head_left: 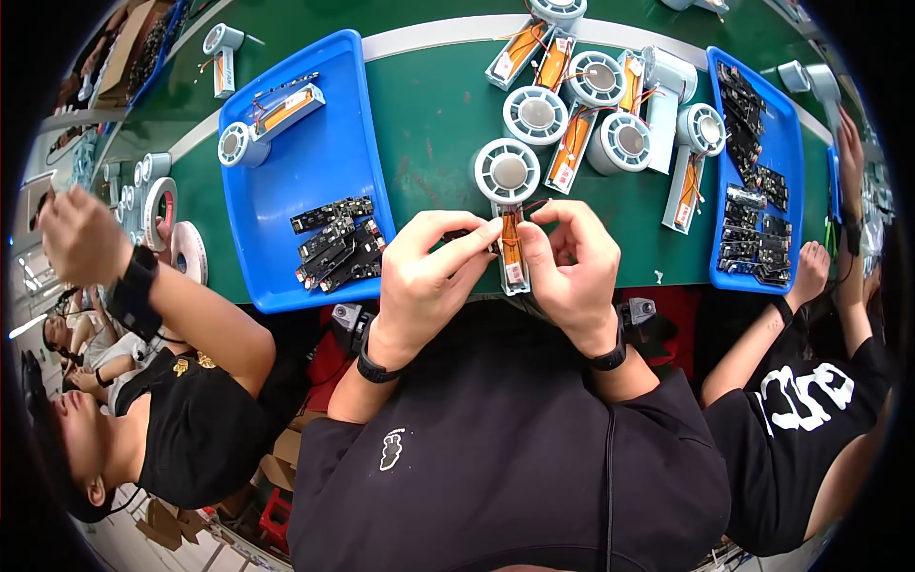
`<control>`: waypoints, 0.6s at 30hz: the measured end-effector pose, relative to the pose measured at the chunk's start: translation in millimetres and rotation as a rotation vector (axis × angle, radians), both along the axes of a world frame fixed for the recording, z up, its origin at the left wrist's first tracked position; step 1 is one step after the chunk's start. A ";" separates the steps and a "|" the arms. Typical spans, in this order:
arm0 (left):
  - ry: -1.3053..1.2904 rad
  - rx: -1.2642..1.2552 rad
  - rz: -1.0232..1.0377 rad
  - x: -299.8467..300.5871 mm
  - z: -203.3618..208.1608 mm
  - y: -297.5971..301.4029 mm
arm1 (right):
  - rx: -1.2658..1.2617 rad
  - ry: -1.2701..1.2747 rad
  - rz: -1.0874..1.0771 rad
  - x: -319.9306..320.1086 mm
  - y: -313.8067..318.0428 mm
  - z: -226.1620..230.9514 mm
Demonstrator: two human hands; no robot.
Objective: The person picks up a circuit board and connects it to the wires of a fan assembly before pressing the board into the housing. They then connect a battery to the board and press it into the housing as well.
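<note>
A light-blue handheld fan (507, 174) lies at the table's near edge, its round head away from me and its handle opened toward me. Inside the handle sits an orange-wrapped battery (513, 246) with thin wires. My left hand (431, 272) is closed, fingertips pinched at the handle's left side on a dark piece that looks like a circuit board, mostly covered by the fingers. On the other side my right hand (579, 267) has curled fingers, its thumb along the handle, holding the fan. A dark wire runs near the right fingertips.
A blue tray (315, 181) on the left carries circuit boards (335, 250) and one open fan. Several open fans (572, 114) cluster beyond my hands. Another blue tray (739, 278) with boards stands right. Co-workers' arms (205, 305) reach in on both sides; tape rolls (189, 253) stand left.
</note>
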State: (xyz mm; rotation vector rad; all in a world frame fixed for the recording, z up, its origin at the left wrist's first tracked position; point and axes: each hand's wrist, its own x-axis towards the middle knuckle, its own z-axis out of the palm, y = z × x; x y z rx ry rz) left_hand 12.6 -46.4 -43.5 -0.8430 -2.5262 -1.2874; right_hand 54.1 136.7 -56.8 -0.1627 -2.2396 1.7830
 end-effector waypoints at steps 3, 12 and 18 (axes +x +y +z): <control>0.003 -0.032 0.002 -0.3 0.4 -1.5 | 0.123 -0.087 -0.041 -2.8 3.1 4.0; -0.006 -0.062 -0.202 -7.7 -0.4 -12.7 | 0.009 -0.158 0.002 -19.4 -1.8 -10.0; 0.042 -0.057 -0.214 -8.3 -1.4 -9.7 | -0.085 0.017 -0.031 -19.7 -17.5 -19.6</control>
